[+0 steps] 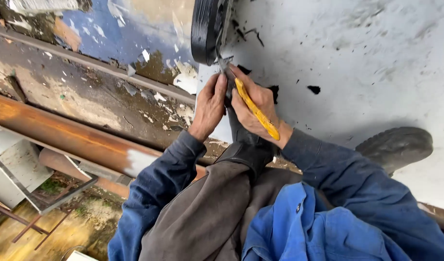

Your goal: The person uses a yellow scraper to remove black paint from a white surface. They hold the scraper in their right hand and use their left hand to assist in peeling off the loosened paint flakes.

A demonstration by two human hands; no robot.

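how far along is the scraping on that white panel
Done: much of the white panel looks bare, with only small dark patches left, and flakes litter the ground beside it. In hand: the right hand holds a yellow-handled blade with its tip at the panel's edge under the black rim, the left hand steadying next to it. Left: those dark patches and the edge strip.

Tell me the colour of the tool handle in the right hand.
Yellow. The utility knife handle lies across the right hand, clearest in the head view.
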